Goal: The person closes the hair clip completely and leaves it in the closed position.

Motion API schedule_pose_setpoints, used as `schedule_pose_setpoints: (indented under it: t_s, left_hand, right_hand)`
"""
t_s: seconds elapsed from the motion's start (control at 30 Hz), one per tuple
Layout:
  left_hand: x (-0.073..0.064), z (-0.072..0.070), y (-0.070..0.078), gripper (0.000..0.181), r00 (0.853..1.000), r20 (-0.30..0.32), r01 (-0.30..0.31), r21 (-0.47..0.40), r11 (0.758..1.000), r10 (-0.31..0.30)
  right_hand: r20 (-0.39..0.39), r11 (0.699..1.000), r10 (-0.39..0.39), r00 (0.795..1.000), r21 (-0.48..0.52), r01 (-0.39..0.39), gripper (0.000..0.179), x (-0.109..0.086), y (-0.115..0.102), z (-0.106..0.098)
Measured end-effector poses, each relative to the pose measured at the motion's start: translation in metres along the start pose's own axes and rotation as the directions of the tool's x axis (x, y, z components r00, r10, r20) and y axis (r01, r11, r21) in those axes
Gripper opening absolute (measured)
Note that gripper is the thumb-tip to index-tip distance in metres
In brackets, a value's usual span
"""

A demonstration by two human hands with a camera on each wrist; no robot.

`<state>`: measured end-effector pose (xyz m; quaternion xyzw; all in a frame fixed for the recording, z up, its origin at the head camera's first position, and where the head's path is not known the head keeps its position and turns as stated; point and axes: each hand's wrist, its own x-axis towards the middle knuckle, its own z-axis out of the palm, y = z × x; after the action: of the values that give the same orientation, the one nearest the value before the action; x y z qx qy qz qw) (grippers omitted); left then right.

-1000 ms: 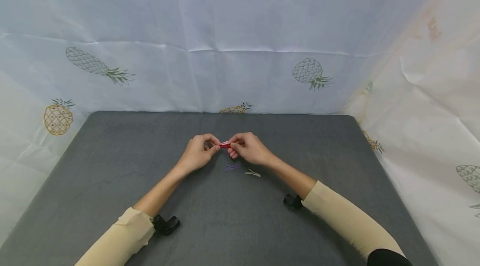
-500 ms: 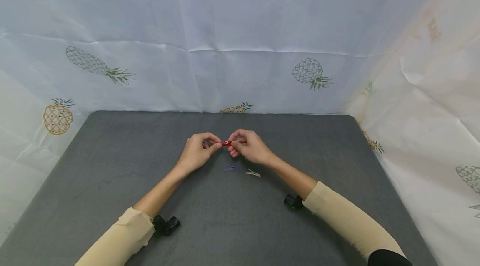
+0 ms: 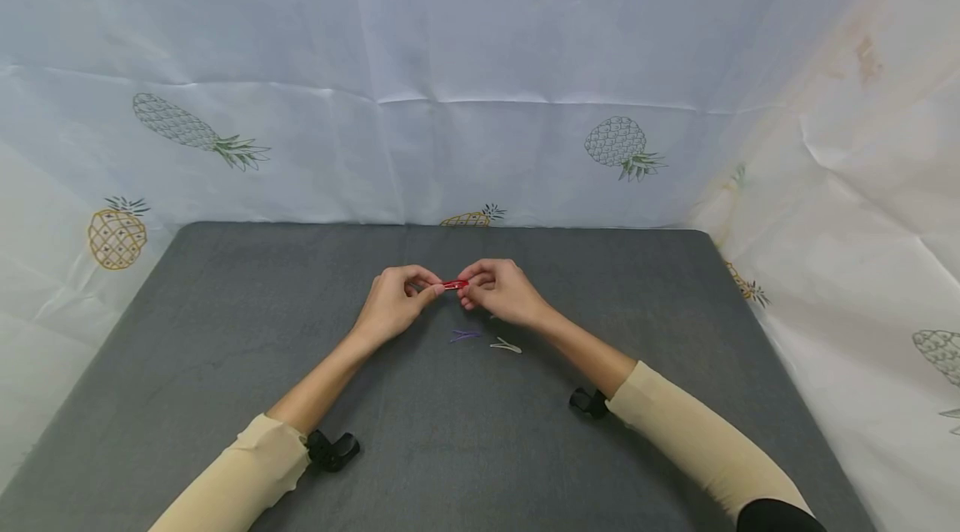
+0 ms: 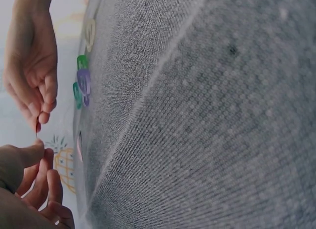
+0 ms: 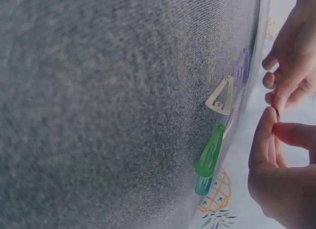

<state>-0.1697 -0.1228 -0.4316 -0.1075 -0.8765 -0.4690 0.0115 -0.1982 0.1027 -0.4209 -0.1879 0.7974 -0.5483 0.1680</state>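
Above the table, a red snap hair clip (image 3: 454,285) is held level between both hands. My left hand (image 3: 396,300) pinches its left end between thumb and fingertips. My right hand (image 3: 506,295) pinches the other end, with the remaining fingers curled beneath. In both wrist views the clip is nearly edge-on, and fingertips hide its ends. Below the hands lie a purple hair clip (image 3: 465,335) and a cream hair clip (image 3: 506,345). The right wrist view also has a green hair clip (image 5: 211,152) overlapping a teal one (image 5: 203,186).
A thin pinkish item (image 4: 80,146), seen edge-on, lies on the dark grey cloth-covered table (image 3: 225,332). White sheets printed with pineapples (image 3: 615,142) hang behind and beside the table. Black wrist cameras (image 3: 333,450) sit below each forearm.
The right hand's fingers have shifted slightly on the red hair clip, and the clip has risen a little. My left hand has moved slightly. The clips on the table stay put.
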Motion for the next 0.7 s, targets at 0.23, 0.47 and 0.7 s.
schedule_pose_setpoints:
  t_s: [0.23,0.47,0.7]
  left_hand:
    - [0.0003,-0.0003,-0.0001,0.011,1.000,0.007,0.012,0.002,1.000,-0.012]
    - [0.0001,-0.0006,0.0002,0.012,1.000,0.006,0.002,0.000,1.000,-0.002]
    - [-0.0011,-0.0007,-0.0013,0.012,1.000,0.014,0.004,-0.009,1.000,-0.004]
  right_hand:
    - [-0.015,1.000,-0.003,1.000,-0.013,0.003,0.024,-0.0012,0.0002,0.0000]
    - [-0.046,1.000,0.003,0.999,-0.016,-0.004,0.023,-0.0001,0.0024,0.0006]
    - [-0.055,1.000,0.017,0.998,-0.007,-0.018,0.023,-0.0003,0.0015,0.0002]
